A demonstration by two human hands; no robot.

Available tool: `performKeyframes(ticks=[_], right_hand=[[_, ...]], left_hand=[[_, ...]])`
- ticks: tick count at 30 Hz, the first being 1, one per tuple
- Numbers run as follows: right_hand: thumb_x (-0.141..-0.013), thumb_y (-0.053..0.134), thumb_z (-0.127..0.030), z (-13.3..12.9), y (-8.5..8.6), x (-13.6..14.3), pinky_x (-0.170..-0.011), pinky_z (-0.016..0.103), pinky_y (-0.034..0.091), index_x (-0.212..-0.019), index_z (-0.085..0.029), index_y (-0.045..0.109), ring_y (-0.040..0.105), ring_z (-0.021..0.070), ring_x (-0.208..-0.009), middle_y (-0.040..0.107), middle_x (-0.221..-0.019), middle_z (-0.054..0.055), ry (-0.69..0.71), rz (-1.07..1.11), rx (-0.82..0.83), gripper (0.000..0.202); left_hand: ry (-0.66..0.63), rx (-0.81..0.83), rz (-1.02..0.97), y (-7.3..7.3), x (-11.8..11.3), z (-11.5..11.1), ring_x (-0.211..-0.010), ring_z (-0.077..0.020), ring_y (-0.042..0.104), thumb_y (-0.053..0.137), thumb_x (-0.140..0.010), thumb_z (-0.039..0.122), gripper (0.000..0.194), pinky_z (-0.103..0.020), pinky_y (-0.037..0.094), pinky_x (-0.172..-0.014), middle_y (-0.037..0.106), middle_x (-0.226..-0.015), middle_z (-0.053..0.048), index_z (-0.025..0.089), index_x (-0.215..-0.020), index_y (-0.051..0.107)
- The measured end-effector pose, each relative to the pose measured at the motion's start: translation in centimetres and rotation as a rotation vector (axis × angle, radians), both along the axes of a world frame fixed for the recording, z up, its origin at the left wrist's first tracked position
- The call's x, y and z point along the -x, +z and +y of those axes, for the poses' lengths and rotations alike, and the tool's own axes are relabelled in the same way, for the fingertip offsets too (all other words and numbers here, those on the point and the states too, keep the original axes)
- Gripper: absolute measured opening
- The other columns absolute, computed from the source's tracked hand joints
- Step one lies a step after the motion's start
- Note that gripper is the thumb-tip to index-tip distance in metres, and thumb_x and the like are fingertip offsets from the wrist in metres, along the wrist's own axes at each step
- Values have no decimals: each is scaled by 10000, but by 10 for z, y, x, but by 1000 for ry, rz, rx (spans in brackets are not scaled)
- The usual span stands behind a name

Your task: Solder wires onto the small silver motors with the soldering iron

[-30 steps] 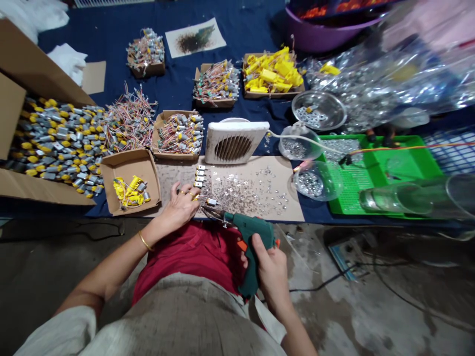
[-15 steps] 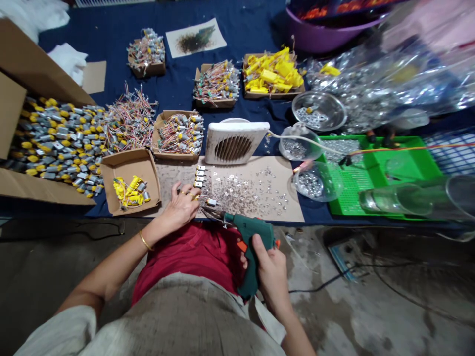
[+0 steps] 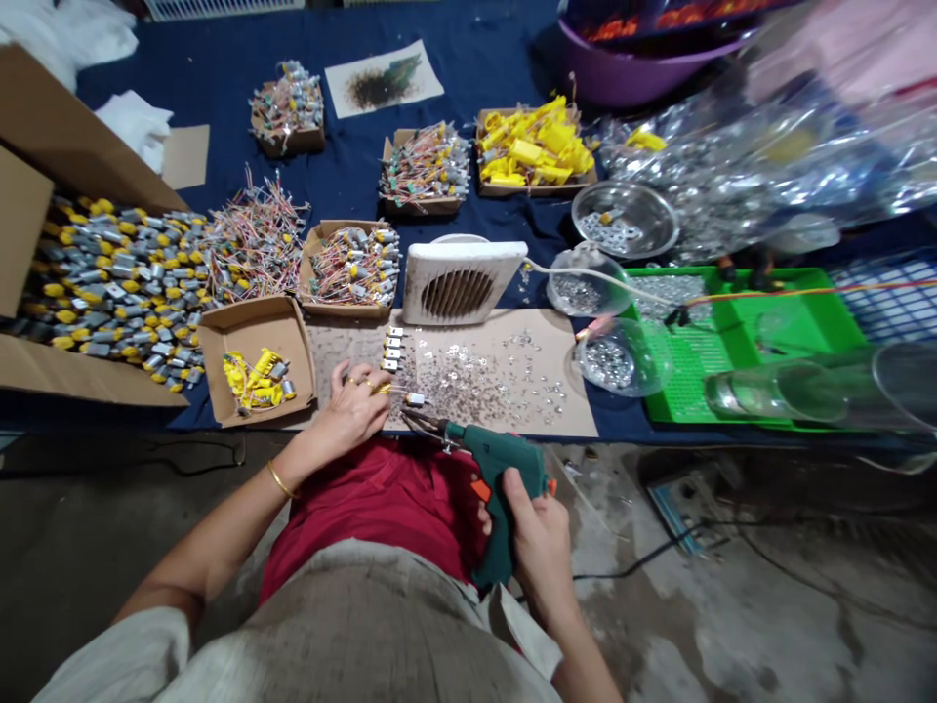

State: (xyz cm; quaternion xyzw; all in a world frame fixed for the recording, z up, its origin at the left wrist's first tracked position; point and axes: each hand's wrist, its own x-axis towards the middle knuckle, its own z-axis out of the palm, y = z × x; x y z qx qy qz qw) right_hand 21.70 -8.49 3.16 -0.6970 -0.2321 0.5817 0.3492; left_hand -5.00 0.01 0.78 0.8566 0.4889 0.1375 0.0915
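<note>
My right hand (image 3: 540,532) is wrapped around the grip of a green soldering gun (image 3: 505,459) with an orange trigger. Its dark, thin tip points left, just below a small silver motor (image 3: 415,399) at the front edge of the cardboard sheet (image 3: 534,415). Fingers pinched, my left hand (image 3: 355,400) rests at the sheet's edge and grips thin wires that run toward this motor; the exact hold is partly hidden. Just beyond the left fingertips, several small motors (image 3: 393,350) stand in a short row.
A white vented fan box (image 3: 465,283) stands behind the work area. Left are a cardboard tray (image 3: 212,332) of yellow pieces and a heap of motors (image 3: 124,283). Bowls of metal bits (image 3: 611,361) and a green tray (image 3: 673,391) lie right. Loose metal bits cover the cardboard sheet.
The soldering gun has shifted slightly right and its tip sits a little farther from the left fingers. The left hand keeps nearly the same place. The whole view has drifted slightly.
</note>
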Motion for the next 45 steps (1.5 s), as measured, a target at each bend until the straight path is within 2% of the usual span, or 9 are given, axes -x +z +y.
performKeyframes(ticks=[5, 12, 14, 19, 26, 32, 38, 45], right_hand=[[-675, 685, -699, -13, 8, -12, -371, 270, 472, -589, -148, 656, 577, 188, -386, 650, -512, 97, 2, -36, -7, 558], [-668, 647, -732, -14, 12, -12, -379, 283, 471, -576, -168, 628, 571, 197, -391, 630, -490, 82, 32, -137, -94, 571], [-685, 624, -728, -11, 14, -10, -387, 280, 460, -564, -173, 619, 564, 194, -398, 617, -479, 74, 72, -225, -149, 568], [-702, 609, -664, -6, 21, -7, -415, 261, 425, -503, -194, 576, 506, 163, -414, 558, -443, 31, 143, -603, -394, 511], [-775, 570, -584, -11, 21, -3, -431, 248, 443, -592, -179, 651, 531, 166, -420, 597, -472, 29, 224, -640, -517, 451], [-770, 545, -634, -7, 22, -2, -462, 257, 472, -518, -189, 620, 562, 176, -432, 613, -465, 47, 274, -579, -441, 516], [-709, 569, -754, -2, 14, 2, -410, 289, 477, -564, -172, 632, 591, 215, -428, 628, -483, 93, 159, -264, -138, 603], [-673, 606, -775, 1, 4, 7, -374, 266, 455, -602, -142, 668, 577, 189, -406, 652, -519, 119, 93, -113, -68, 639]], left_hand=[[78, 19, -135, 0, -3, 0, -1227, -273, 412, 527, -923, 269, 151, -541, 249, -1057, 573, -1304, -75, 221, -933, 670], [119, 21, -178, -12, -13, -2, -1243, -269, 404, 518, -921, 237, 145, -524, 235, -1067, 562, -1323, -76, 221, -929, 662], [118, 2, -182, -16, -14, -3, -1249, -275, 401, 530, -912, 239, 136, -533, 227, -1071, 563, -1324, -77, 220, -919, 664], [118, -20, -174, -23, -14, -1, -1236, -277, 415, 547, -899, 245, 122, -551, 222, -1074, 577, -1314, -77, 212, -879, 662], [71, -107, -138, -23, -11, -3, -1213, -271, 436, 548, -915, 287, 142, -564, 212, -1085, 574, -1331, -65, 243, -946, 679], [142, -99, -84, -22, -5, -14, -1219, -296, 426, 571, -901, 283, 132, -590, 244, -1053, 563, -1349, -71, 241, -895, 696], [90, -70, 41, -9, -7, -12, -1249, -300, 417, 538, -903, 193, 160, -628, 212, -1072, 561, -1348, -76, 217, -838, 683], [60, -43, 90, 0, -8, -9, -1270, -308, 403, 529, -908, 198, 176, -652, 209, -1075, 555, -1343, -89, 207, -823, 683]])
